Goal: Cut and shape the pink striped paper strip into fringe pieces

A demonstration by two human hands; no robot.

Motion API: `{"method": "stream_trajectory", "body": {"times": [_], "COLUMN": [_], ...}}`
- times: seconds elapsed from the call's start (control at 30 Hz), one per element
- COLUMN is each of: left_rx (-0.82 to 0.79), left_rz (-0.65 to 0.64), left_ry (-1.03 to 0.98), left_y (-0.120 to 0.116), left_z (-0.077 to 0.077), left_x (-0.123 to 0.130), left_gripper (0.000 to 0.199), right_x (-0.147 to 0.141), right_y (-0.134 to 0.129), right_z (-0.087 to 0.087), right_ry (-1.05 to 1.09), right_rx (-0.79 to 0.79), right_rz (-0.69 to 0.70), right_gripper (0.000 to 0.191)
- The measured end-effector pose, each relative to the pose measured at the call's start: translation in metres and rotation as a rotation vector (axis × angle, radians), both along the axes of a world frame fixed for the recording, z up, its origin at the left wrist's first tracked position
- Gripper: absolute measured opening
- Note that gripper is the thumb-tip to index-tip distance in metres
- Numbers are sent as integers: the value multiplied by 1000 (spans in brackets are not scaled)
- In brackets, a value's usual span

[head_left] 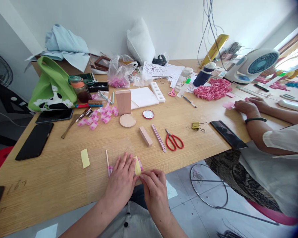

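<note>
Yellow paper strip (138, 168) stands between the two hands, the left hand (120, 181) with its fingers together beside it, the right hand (155, 195) with its fingertips at its lower end; whether they clamp it cannot be told. Pink crinkled material (140, 162) shows behind it, close to the near edge of the table (72, 208), with a thin wooden stick (107, 162) just left. A loosened grip could probably let the strip slip or the material drop over that edge.

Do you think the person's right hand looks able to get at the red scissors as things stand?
Probably yes: only bare tabletop lies between the right hand and the red scissors, so nothing seems to block the way.
</note>
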State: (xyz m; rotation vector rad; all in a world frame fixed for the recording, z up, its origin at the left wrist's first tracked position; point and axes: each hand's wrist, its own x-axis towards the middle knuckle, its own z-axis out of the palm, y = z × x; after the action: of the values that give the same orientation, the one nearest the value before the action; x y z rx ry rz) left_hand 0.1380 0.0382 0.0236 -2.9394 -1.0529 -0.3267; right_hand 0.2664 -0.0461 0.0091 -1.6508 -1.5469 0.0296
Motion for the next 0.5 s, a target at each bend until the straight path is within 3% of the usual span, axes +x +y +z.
{"method": "stream_trajectory", "body": {"times": [0.5], "left_rx": [-66], "left_rz": [-7], "left_ry": [-101], "left_y": [1], "left_z": [4], "left_x": [0], "left_gripper": [37], "right_x": [-1], "right_y": [2], "right_z": [2], "right_ry": [-6], "right_rx": [-5], "right_rz": [-29], "right_gripper": [16]}}
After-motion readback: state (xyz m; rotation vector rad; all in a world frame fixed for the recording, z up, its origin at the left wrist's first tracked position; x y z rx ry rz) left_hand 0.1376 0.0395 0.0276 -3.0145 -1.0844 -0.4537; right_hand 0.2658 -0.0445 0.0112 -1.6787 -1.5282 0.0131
